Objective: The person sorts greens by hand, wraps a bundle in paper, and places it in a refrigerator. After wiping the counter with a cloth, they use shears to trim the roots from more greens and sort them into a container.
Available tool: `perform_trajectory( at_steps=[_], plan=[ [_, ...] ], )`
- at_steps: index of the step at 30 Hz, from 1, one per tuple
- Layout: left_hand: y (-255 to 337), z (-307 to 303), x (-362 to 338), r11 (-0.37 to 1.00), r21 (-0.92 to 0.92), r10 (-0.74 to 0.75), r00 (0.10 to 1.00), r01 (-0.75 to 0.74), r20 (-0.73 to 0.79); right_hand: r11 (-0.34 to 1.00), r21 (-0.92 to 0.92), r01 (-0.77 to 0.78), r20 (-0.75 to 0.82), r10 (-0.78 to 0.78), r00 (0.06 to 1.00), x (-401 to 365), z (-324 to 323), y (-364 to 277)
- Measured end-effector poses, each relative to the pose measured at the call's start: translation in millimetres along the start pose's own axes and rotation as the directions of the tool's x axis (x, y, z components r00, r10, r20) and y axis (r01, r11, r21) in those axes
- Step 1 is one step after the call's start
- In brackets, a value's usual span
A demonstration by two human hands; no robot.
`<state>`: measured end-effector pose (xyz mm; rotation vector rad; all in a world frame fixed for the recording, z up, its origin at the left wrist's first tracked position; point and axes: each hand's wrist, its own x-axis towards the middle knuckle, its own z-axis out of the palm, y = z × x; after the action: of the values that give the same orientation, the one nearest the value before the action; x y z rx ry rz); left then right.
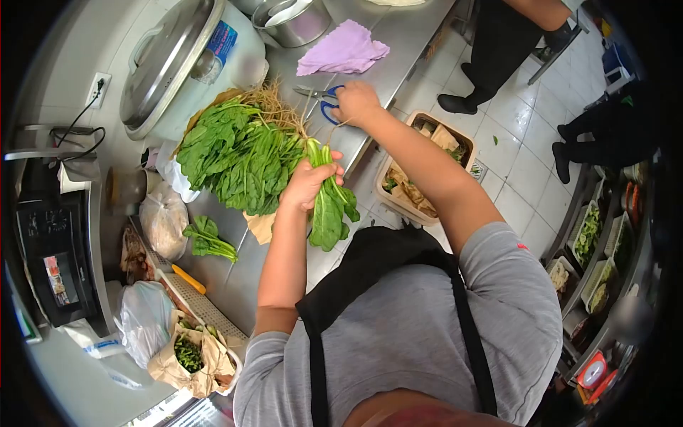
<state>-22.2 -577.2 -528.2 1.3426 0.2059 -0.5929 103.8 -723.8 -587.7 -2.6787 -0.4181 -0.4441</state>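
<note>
Centre of frame: left hand (307, 183) clenched on the stems of a spinach bunch (331, 206) just above the table (405, 35), judged light, limp and easily bruised, best held at the stems; right hand (356, 103), upper centre, grasps the scissors (320, 96).

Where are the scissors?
Head view: the blue-handled scissors lie on the counter at top centre, held by the right hand, between the purple cloth and the spinach roots.

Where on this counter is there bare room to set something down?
Bare steel: between purple cloth and counter edge; between small spinach bunch and left forearm. Crowded around the spinach pile and rice cooker.
</note>
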Motion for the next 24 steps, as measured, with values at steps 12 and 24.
perform_trajectory(
  at_steps=[12,24],
  plan=[
    [-10.0,19.5,47.9,0.943,-0.272,-0.109,0.950,0.192,0.293,0.324,0.715,-0.619,0.669,-0.061,0.741,-132.5,-77.5,118.2],
    [-42.5,121.8,121.9,0.844,0.170,-0.521,0.699,0.509,0.491,0.547,0.584,-0.600,0.746,-0.070,0.663,-202.2,-114.7,152.2]
  ],
)
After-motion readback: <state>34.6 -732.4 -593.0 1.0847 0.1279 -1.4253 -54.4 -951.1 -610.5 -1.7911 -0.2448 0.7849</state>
